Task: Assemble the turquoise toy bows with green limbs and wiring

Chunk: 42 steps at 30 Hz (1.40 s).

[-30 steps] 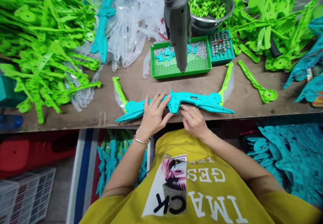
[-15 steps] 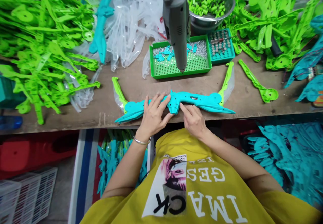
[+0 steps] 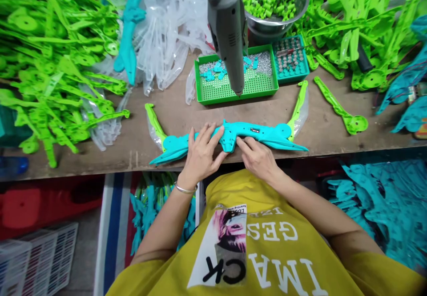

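Observation:
A teal plastic toy bow (image 3: 263,128) with lime-green end arms lies across the front of the wooden bench. My left hand (image 3: 203,154) rests over its left half, fingers across the top and thumb at the lower edge by the centre, holding it. At the right of the centre piece, my right hand (image 3: 257,157) has its fingers curled and the tips pressed against the bow's lower edge. Whether a small part is under those fingertips is hidden. Above the bow hangs a grey electric screwdriver (image 3: 229,42), touched by neither hand.
Behind the screwdriver stand a green tray (image 3: 220,92) of screws and teal bits, a teal box (image 3: 292,58) of metal pieces, and a steel bowl (image 3: 271,26) of green parts. Green arms (image 3: 66,65) are heaped left; a loose green arm (image 3: 338,107) lies right.
The right hand's fingers have curled in more against the bow's lower edge. My left hand keeps its hold. The whole view has shifted slightly.

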{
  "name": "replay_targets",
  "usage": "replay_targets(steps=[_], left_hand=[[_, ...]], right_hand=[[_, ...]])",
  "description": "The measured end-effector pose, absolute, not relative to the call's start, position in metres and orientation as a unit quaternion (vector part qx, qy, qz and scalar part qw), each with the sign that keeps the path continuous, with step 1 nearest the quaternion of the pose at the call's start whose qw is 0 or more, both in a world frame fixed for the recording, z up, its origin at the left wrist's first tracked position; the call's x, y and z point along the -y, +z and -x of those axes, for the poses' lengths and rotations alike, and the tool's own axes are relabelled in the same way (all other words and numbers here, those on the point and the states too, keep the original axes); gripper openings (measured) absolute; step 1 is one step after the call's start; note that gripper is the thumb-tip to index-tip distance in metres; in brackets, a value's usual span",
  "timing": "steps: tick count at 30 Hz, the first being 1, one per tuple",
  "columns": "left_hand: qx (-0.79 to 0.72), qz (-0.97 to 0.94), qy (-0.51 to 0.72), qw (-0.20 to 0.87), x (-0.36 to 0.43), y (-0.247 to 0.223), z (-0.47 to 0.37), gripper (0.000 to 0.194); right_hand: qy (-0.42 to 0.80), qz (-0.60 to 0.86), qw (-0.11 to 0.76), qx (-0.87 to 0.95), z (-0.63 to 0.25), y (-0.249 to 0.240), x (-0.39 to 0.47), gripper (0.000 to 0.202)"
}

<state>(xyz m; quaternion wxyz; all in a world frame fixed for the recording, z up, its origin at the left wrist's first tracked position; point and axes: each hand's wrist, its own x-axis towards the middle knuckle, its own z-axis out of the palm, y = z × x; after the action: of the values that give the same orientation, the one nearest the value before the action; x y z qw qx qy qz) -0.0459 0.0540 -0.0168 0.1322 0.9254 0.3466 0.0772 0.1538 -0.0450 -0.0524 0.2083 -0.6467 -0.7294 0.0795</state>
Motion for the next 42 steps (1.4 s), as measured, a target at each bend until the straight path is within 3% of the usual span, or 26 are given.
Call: replay_targets(steps=[6,13,28,34,37,42], left_hand=[[-0.312,-0.941,0.043,0.128,-0.058,-0.012,0.049,0.082],[-0.332,-0.937,0.060,0.086,-0.057,-0.026,0.048,0.059],[-0.332,-0.937,0.091,0.059,-0.053,-0.040,0.048,0.058],[-0.317,-0.942,0.094,0.048,-0.052,-0.044,0.048,0.057],[-0.316,-0.942,0.098,0.052,-0.051,-0.045,0.047,0.057],[-0.326,-0.935,0.121,0.061,-0.049,-0.048,0.046,0.056]], right_hand=[[0.096,0.650,0.220,0.721,-0.153,-0.057,0.045,0.046],[0.084,0.642,0.272,0.712,-0.152,-0.064,0.048,0.043],[0.112,0.629,0.336,0.692,-0.148,-0.065,0.052,0.036],[0.160,0.613,0.355,0.687,-0.183,-0.022,0.039,0.031],[0.123,0.677,0.309,0.657,-0.209,0.001,0.009,0.030],[0.105,0.701,0.136,0.693,-0.198,-0.004,-0.042,0.032]])
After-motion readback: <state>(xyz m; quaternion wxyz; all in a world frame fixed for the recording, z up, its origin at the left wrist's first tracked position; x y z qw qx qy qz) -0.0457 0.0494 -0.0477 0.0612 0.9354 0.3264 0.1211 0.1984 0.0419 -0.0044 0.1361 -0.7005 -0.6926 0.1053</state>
